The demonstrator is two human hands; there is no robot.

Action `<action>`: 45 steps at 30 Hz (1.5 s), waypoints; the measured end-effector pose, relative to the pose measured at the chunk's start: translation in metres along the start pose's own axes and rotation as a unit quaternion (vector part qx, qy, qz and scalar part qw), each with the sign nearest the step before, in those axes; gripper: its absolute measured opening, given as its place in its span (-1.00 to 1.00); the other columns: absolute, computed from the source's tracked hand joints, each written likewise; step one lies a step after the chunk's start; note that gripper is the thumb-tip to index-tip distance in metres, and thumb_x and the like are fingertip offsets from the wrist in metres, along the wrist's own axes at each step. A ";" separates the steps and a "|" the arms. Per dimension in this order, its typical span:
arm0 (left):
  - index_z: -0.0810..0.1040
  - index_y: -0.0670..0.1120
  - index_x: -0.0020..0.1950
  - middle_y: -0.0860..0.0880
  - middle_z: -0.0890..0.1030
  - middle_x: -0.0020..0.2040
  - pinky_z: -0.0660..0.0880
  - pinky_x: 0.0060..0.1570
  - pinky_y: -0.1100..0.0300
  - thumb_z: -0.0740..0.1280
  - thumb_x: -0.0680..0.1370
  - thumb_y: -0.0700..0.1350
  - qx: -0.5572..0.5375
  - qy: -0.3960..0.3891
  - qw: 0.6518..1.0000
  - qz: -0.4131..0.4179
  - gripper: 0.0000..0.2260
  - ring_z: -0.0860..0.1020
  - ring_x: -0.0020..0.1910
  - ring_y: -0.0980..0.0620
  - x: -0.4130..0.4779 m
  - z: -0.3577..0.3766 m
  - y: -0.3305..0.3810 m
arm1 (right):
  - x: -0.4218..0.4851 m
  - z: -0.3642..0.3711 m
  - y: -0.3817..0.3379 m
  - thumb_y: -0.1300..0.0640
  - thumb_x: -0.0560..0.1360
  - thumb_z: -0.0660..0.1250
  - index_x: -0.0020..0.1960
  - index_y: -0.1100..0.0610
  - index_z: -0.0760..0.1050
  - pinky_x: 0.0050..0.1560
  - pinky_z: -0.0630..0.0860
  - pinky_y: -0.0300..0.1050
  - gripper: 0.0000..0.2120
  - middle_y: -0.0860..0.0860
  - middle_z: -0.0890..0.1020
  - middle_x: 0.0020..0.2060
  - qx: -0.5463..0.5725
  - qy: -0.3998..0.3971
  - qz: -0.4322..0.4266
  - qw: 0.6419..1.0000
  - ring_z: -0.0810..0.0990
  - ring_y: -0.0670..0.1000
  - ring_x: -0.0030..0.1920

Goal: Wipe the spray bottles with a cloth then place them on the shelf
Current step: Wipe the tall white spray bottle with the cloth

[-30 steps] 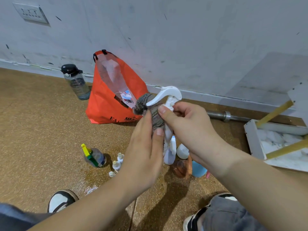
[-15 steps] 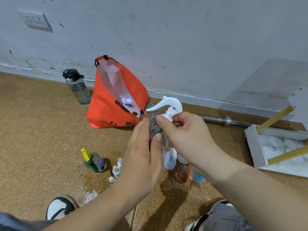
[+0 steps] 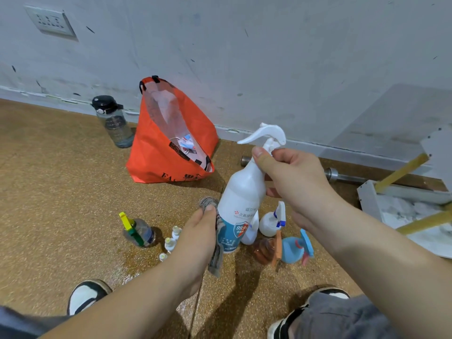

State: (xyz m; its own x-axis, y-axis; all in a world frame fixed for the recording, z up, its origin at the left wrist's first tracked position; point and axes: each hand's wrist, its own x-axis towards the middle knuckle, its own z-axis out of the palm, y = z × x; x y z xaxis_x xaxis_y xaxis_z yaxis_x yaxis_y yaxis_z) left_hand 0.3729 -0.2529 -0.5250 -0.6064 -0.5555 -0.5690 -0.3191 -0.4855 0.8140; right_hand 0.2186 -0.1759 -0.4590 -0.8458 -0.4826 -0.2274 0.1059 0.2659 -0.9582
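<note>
Gripping the bottle (image 3: 241,199) by the neck, just under its white trigger head, the right hand (image 3: 291,177) has thumb and fingers curled round it and holds it upright, clear of the floor (image 3: 61,192). The left hand (image 3: 195,238) pinches the cloth (image 3: 216,258) and presses it to the bottle's left side, down at the blue label. And there's the change: a second ago that cloth was bunched high round the neck and trigger, now it's down on the lower body, so the wipe has run top to bottom. By my reckoning this bottle is close to done, with perhaps the base and the hidden far side left, and shelving comes next. Below it more wait on the floor: a white sprayer (image 3: 270,222), an amber bottle (image 3: 263,250), a blue sprayer (image 3: 293,248), and off to the left a green sprayer (image 3: 138,232) beside some tiny vials (image 3: 170,243). Behind stands an orange bag (image 3: 171,143). At the right edge sits a white frame (image 3: 364,199) with yellow rods; it may be the shelf, but too little shows to say.
</note>
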 end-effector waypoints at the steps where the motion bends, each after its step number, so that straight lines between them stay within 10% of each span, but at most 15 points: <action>1: 0.40 0.16 0.26 0.14 0.57 0.02 0.40 0.08 0.11 0.10 0.75 0.10 0.004 -0.006 1.000 0.003 -0.85 0.54 -0.05 0.16 -0.001 0.000 0.000 | 0.001 0.000 -0.001 -0.10 0.53 0.50 -0.12 0.32 0.60 -0.13 0.50 -0.02 -0.56 0.11 0.57 -0.25 0.004 -0.002 -0.002 1.000 0.51 0.02 -0.24; 6: 0.53 0.04 0.14 -0.04 0.69 0.04 0.63 -0.07 0.02 0.14 0.76 0.02 0.093 0.041 0.995 0.009 -0.81 0.67 -0.01 0.01 0.007 -0.010 -0.005 | 0.005 0.000 -0.001 -0.09 0.58 0.43 -0.15 0.36 0.49 -0.14 0.41 0.01 -0.52 0.11 0.44 -0.29 -0.023 0.033 -0.015 0.999 0.41 0.05 -0.26; 10: 0.49 -0.13 0.17 -0.23 0.65 -0.28 0.53 -0.48 0.21 0.14 0.77 -0.05 0.047 0.025 0.997 -0.055 -0.80 0.59 -0.42 -0.08 0.005 -0.019 -0.001 | 0.008 -0.008 -0.005 -0.08 0.62 0.37 -0.11 0.28 0.60 -0.14 0.44 -0.02 -0.60 0.08 0.52 -0.31 -0.030 0.048 -0.029 0.998 0.46 0.01 -0.26; 16: 0.58 -0.07 0.10 -0.11 0.70 -0.02 0.63 -0.04 -0.03 0.16 0.73 0.11 0.139 0.096 0.970 0.175 -0.69 0.67 -0.01 -0.15 0.003 -0.014 0.039 | -0.008 -0.005 -0.008 0.02 0.63 0.37 -0.22 0.22 0.51 -0.47 0.20 -0.29 -0.66 -0.02 0.36 -0.44 -0.165 -0.026 -0.142 0.976 0.26 -0.12 -0.47; 21: 0.61 -0.02 -0.03 0.11 0.62 -0.31 0.58 -0.33 0.16 0.38 0.60 0.19 0.150 0.001 0.937 0.316 -0.72 0.58 -0.35 0.14 -0.026 -0.006 0.081 | -0.011 0.000 -0.005 -0.01 0.58 0.41 -0.22 0.14 0.50 -0.38 0.25 -0.30 -0.71 -0.05 0.41 -0.39 -0.243 -0.039 -0.203 0.948 0.36 -0.12 -0.41; 25: 0.61 0.04 -0.05 0.09 0.64 -0.32 0.52 -0.30 0.12 0.48 0.52 0.22 0.294 0.050 0.878 0.375 -0.73 0.61 -0.33 0.09 -0.014 -0.024 0.079 | -0.019 0.007 -0.005 -0.01 0.57 0.38 -0.24 -0.16 0.44 -0.24 0.33 -0.31 -0.77 -0.11 0.48 -0.26 -0.275 -0.085 -0.268 0.919 0.47 -0.18 -0.21; 30: 0.48 0.03 -0.24 0.04 0.54 -0.41 0.40 -0.39 0.14 0.34 0.55 0.25 0.378 0.081 0.830 0.402 -0.66 0.49 -0.41 0.11 -0.006 -0.036 0.081 | -0.018 0.007 -0.007 0.06 0.57 0.36 -0.04 0.09 0.63 0.00 0.56 0.15 -0.88 0.11 0.65 -0.11 -0.220 -0.185 -0.190 0.939 0.62 0.18 -0.10; 35: 0.38 0.07 -0.32 0.06 0.47 -0.47 0.35 -0.43 0.11 0.31 0.55 0.29 0.429 0.127 0.808 0.383 -0.61 0.48 -0.42 0.06 -0.006 -0.034 0.070 | -0.014 0.007 -0.006 0.20 0.61 0.33 -0.03 0.10 0.67 -0.27 0.41 -0.22 -0.86 0.04 0.62 -0.30 -0.234 -0.160 -0.143 0.948 0.45 -0.11 -0.36; 45: 0.44 -0.09 -0.34 0.05 0.51 -0.50 0.39 -0.47 0.18 0.46 0.53 0.15 0.305 0.157 0.883 0.321 -0.59 0.43 -0.52 0.12 -0.018 -0.009 0.072 | -0.023 0.020 0.005 0.27 0.46 0.47 -0.11 0.12 0.67 -0.19 0.48 -0.23 -0.93 0.04 0.64 -0.25 -0.181 -0.099 -0.171 0.963 0.51 -0.10 -0.29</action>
State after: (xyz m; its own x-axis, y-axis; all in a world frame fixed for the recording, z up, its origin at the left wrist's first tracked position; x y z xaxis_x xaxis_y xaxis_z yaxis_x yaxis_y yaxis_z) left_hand 0.3674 -0.2838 -0.4574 -0.6038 -0.7901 0.1052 -0.3738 0.3973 0.8381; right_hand 0.2492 -0.1805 -0.4617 -0.6791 -0.7335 0.0287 -0.3816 0.3194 -0.8674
